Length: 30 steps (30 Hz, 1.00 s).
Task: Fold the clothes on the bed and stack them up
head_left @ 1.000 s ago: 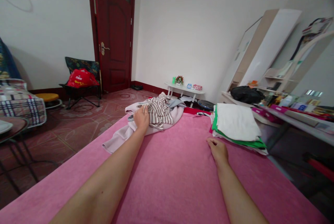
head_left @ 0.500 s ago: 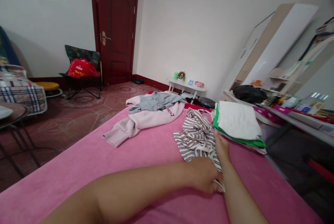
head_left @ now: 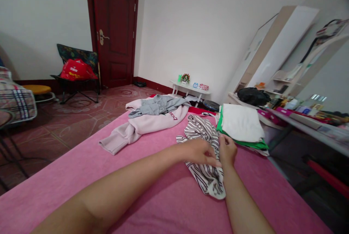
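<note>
A crumpled black-and-white striped garment (head_left: 208, 179) lies on the pink bedspread (head_left: 152, 190). Across its middle reaches my left hand (head_left: 200, 151), its fingers stretched out and apart, lying over the cloth without a grip. My right hand (head_left: 228, 149) is at the garment's right edge, fingers curled and pinched on the striped cloth; the fingertips are partly hidden. Just beyond it sits a folded stack with a white cloth (head_left: 241, 122) on top and a green cloth (head_left: 253, 143) beneath.
A pink sweatshirt (head_left: 152, 123) and a grey garment (head_left: 158, 106) lie farther left on the bed. Along the right stands a dressing table (head_left: 308, 119) crowded with bottles and a black bag (head_left: 253, 96). A low white table (head_left: 188, 87) and a folding chair (head_left: 77, 52) stand beyond.
My left hand has let go of the garment's near edge and moved up and away over it. The near part of the striped cloth now lies flatter towards me. The view has turned slightly right.
</note>
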Each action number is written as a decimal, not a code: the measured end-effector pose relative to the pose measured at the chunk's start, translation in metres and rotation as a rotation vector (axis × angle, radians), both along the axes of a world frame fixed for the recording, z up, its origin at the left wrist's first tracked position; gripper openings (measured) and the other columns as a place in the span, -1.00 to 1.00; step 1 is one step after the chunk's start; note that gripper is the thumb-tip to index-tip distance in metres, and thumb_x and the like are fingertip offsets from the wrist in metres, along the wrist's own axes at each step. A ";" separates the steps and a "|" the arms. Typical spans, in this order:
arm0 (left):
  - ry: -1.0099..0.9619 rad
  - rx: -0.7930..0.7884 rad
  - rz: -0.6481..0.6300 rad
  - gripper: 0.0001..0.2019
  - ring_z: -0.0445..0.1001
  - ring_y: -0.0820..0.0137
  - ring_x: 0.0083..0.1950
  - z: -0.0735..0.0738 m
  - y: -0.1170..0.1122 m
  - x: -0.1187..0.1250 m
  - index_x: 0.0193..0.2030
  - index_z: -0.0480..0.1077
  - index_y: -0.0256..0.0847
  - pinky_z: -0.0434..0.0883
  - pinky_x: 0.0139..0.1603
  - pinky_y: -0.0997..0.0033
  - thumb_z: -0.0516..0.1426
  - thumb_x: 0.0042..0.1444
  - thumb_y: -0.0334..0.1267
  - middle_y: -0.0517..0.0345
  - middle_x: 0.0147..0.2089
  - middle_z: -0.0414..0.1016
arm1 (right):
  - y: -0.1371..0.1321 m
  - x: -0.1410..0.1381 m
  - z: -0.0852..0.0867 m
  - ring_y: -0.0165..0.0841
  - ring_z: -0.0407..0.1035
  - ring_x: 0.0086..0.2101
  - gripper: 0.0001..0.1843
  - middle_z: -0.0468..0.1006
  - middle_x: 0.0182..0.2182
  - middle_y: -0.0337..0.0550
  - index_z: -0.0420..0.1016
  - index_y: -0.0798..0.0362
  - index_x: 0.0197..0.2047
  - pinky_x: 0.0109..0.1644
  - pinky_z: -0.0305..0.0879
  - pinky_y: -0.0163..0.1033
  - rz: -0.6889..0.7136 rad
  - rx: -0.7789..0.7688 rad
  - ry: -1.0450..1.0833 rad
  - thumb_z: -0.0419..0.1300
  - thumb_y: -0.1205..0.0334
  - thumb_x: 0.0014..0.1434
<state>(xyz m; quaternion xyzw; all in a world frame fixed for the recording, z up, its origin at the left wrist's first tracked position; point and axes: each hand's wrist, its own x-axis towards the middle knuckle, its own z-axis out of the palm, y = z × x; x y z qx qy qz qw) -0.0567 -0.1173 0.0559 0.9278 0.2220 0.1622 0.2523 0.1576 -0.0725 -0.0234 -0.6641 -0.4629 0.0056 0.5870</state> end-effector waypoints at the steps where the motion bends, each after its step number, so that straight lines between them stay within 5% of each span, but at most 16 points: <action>1: -0.024 0.048 0.180 -0.80 0.49 0.42 -0.31 0.004 0.009 -0.008 -0.26 0.54 -0.14 0.32 -0.30 0.53 0.18 0.10 -0.09 0.22 -0.32 0.57 | -0.001 -0.004 0.006 -0.17 0.43 -0.22 -0.47 0.59 -0.21 0.08 0.54 0.20 -0.15 -0.12 0.29 -0.19 -0.028 0.043 0.011 0.05 -0.07 0.05; 3: -0.035 0.126 0.458 -0.81 0.49 0.29 -0.19 0.007 0.027 -0.023 -0.23 0.53 -0.20 0.33 -0.21 0.43 0.21 0.05 -0.18 0.08 -0.22 0.56 | -0.003 -0.014 0.020 -0.22 0.43 -0.31 -0.50 0.60 -0.28 0.04 0.55 0.19 -0.20 -0.20 0.32 -0.22 0.030 0.066 0.036 0.07 -0.07 0.06; 5: 0.002 0.130 0.550 -0.72 0.48 0.17 -0.14 0.004 0.044 -0.037 -0.18 0.52 -0.24 0.34 -0.17 0.35 0.26 -0.04 -0.17 -0.03 -0.16 0.54 | -0.006 -0.025 0.038 -0.32 0.40 -0.45 -0.51 0.60 -0.37 -0.04 0.55 0.17 -0.28 -0.37 0.30 -0.28 0.213 -0.043 0.049 0.09 -0.11 0.06; 10: 0.094 -0.093 0.335 -0.60 0.48 0.33 -0.33 -0.017 0.062 -0.049 -0.26 0.54 -0.16 0.33 -0.33 0.49 0.34 -0.26 -0.02 0.16 -0.31 0.55 | -0.022 -0.048 0.071 -0.47 0.29 -0.60 -0.60 0.57 -0.49 -0.21 0.58 0.11 -0.30 -0.59 0.12 -0.40 0.764 -0.583 -0.145 0.30 -0.05 -0.10; 12: 0.081 -0.138 0.303 -0.74 0.43 0.37 -0.42 -0.022 0.061 -0.047 -0.39 0.52 -0.18 0.30 -0.39 0.50 0.34 -0.26 -0.13 0.22 -0.46 0.50 | -0.027 -0.050 0.075 -0.46 0.31 -0.59 -0.73 0.54 -0.57 -0.24 0.59 0.11 -0.39 -0.57 0.14 -0.41 0.840 -0.682 -0.264 0.35 0.10 -0.15; 15: -0.104 -0.328 0.409 -0.83 0.33 0.43 -0.58 -0.018 0.058 -0.045 -0.65 0.41 -0.22 0.24 -0.49 0.51 0.35 -0.32 -0.33 0.30 -0.70 0.30 | -0.029 -0.045 0.078 -0.46 0.29 -0.65 -0.86 0.44 -0.72 -0.26 0.48 0.12 -0.63 -0.62 0.11 -0.41 0.776 -0.693 -0.291 0.28 0.25 -0.14; 19: -0.586 -0.664 0.588 -0.80 0.25 0.48 -0.67 0.000 0.065 -0.053 -0.66 0.37 -0.26 0.17 -0.62 0.54 0.35 -0.37 -0.42 0.28 -0.72 0.29 | -0.026 -0.034 0.089 -0.39 0.32 -0.69 -0.88 0.41 -0.76 -0.24 0.39 0.09 -0.62 -0.67 0.17 -0.39 0.525 -0.483 0.105 0.19 0.28 -0.11; 24: -1.066 -0.662 0.780 -0.87 0.28 0.53 -0.64 0.023 0.088 -0.083 -0.44 0.37 -0.25 0.23 -0.66 0.61 0.18 -0.04 -0.24 0.24 -0.59 0.35 | -0.024 -0.015 0.110 -0.37 0.43 -0.57 -0.88 0.49 -0.60 -0.24 0.35 0.09 -0.40 -0.50 0.43 -0.29 0.273 0.107 0.734 0.12 0.26 -0.09; 30: -1.614 -0.558 0.989 -0.93 0.39 0.58 -0.54 0.038 0.100 -0.112 -0.31 0.25 -0.21 0.40 -0.50 0.61 0.04 0.13 -0.27 0.25 -0.43 0.39 | -0.028 -0.006 0.125 -0.35 0.49 -0.25 -0.77 0.51 -0.27 -0.09 0.27 0.04 -0.19 -0.16 0.48 -0.17 0.183 0.485 0.784 -0.04 0.27 0.04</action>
